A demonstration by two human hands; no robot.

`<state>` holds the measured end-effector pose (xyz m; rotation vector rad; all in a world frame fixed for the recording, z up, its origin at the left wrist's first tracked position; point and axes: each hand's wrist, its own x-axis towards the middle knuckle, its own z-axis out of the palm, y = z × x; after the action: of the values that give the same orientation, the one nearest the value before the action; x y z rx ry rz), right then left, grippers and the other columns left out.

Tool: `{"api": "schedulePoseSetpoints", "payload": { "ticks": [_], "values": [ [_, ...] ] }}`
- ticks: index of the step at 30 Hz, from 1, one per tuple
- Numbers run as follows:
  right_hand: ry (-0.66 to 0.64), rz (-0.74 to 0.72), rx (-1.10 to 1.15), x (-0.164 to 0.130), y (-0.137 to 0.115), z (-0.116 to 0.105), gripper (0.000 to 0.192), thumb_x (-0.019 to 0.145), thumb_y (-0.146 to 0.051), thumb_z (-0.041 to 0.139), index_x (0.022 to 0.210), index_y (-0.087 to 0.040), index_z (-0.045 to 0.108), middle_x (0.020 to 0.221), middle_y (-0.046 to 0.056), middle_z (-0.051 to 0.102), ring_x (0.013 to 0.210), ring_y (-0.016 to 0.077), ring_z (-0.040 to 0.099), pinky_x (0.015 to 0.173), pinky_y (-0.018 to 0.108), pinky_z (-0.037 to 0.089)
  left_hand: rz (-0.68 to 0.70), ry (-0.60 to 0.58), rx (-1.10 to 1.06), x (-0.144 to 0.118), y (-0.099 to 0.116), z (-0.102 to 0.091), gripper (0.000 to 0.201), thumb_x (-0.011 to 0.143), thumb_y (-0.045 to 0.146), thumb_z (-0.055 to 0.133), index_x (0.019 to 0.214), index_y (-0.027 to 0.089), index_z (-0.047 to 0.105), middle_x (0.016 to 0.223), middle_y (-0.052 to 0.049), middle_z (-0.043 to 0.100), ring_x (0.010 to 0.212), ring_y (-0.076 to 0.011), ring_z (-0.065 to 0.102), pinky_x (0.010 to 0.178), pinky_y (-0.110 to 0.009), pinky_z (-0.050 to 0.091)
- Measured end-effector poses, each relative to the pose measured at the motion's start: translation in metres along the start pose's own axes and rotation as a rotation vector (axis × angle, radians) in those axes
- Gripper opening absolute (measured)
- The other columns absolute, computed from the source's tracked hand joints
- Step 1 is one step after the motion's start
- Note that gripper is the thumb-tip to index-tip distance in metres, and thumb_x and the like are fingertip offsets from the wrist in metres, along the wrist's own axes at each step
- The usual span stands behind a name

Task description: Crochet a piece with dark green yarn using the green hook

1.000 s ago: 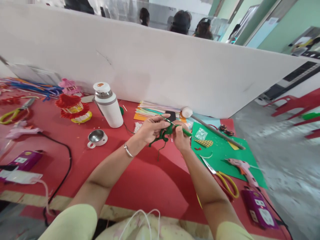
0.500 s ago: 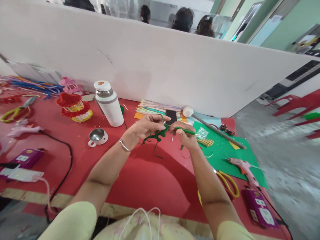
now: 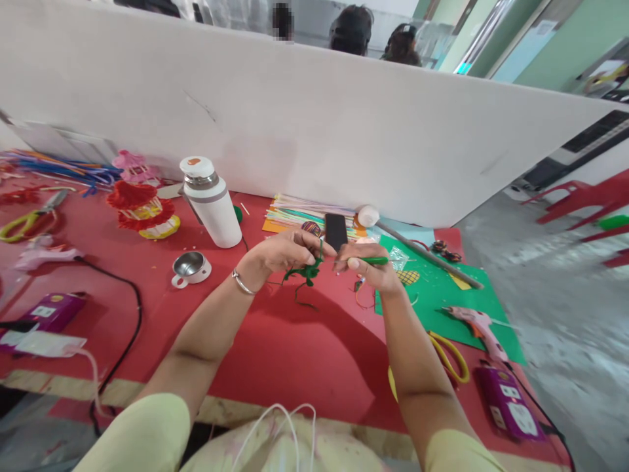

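My left hand (image 3: 287, 250) pinches a small piece of dark green yarn work (image 3: 303, 275), with loose strands hanging below it. My right hand (image 3: 369, 269) holds a green crochet hook (image 3: 369, 261) that points left toward the yarn. Both hands are raised a little above the red table (image 3: 275, 347), close together near its middle. A silver bangle sits on my left wrist.
White flask (image 3: 211, 204) and steel cup (image 3: 190, 267) at left. Black phone (image 3: 336, 231) on stacked coloured paper behind the hands. Green sheet (image 3: 457, 308), pink glue gun (image 3: 479, 326), yellow scissors (image 3: 447, 357), purple socket box (image 3: 511, 403) at right. White partition (image 3: 314, 131) behind, people beyond it.
Both hands have drifted slightly toward me and lower, and the hook now lies more level. The yarn piece stays in my left hand.
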<state>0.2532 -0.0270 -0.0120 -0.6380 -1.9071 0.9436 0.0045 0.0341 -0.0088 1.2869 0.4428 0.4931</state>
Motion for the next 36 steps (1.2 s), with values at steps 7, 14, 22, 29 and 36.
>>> {"api": "schedulePoseSetpoints", "payload": {
  "ticks": [7, 14, 22, 29, 36],
  "values": [
    [0.298, 0.192, 0.476, 0.004, 0.028, 0.029, 0.043, 0.090, -0.063, 0.066, 0.080, -0.023, 0.077, 0.064, 0.001, 0.067, 0.052, 0.0132, 0.059, 0.046, 0.025, 0.045, 0.310, 0.232, 0.051, 0.011, -0.010, 0.019, 0.042, 0.065, 0.032, 0.086, 0.103, 0.016, 0.082, 0.078, -0.008, 0.071, 0.061, -0.0134, 0.059, 0.053, -0.025, 0.042],
    [0.438, 0.186, 0.084, 0.010, 0.016, 0.049, 0.034, 0.095, -0.055, 0.063, 0.093, -0.024, 0.077, 0.118, 0.007, 0.069, 0.072, 0.0136, 0.064, 0.046, 0.024, 0.047, 0.502, 0.704, 0.345, 0.015, -0.011, 0.032, 0.045, 0.066, 0.018, 0.082, 0.111, 0.015, 0.080, 0.063, 0.004, 0.065, 0.052, -0.0066, 0.044, 0.049, -0.021, 0.036],
    [0.629, -0.095, -0.291, 0.009, 0.016, 0.050, 0.029, 0.101, -0.044, 0.057, 0.088, -0.026, 0.075, 0.101, 0.008, 0.071, 0.097, 0.0247, 0.069, 0.084, 0.042, 0.059, 0.469, 0.688, 0.279, 0.019, -0.020, 0.044, 0.056, 0.069, 0.033, 0.090, 0.119, 0.016, 0.076, 0.079, -0.002, 0.075, 0.058, -0.0088, 0.055, 0.055, -0.021, 0.043],
    [0.510, -0.092, -0.388, 0.013, 0.019, 0.043, 0.028, 0.102, -0.035, 0.055, 0.083, -0.024, 0.072, 0.094, 0.007, 0.068, 0.087, 0.0211, 0.066, 0.078, 0.039, 0.054, 0.391, 0.696, 0.440, 0.016, -0.019, 0.044, 0.059, 0.072, 0.020, 0.082, 0.130, 0.019, 0.072, 0.074, 0.002, 0.073, 0.057, -0.0082, 0.051, 0.059, -0.021, 0.043],
    [0.767, -0.168, -0.437, 0.007, 0.035, 0.058, 0.023, 0.098, -0.046, 0.059, 0.092, -0.026, 0.068, 0.103, 0.008, 0.066, 0.101, 0.0246, 0.063, 0.093, 0.044, 0.053, 0.457, 0.589, 0.168, 0.020, -0.018, 0.051, 0.052, 0.071, 0.028, 0.085, 0.122, 0.016, 0.076, 0.075, 0.000, 0.072, 0.059, -0.0087, 0.054, 0.058, -0.021, 0.044]
  ]
}}
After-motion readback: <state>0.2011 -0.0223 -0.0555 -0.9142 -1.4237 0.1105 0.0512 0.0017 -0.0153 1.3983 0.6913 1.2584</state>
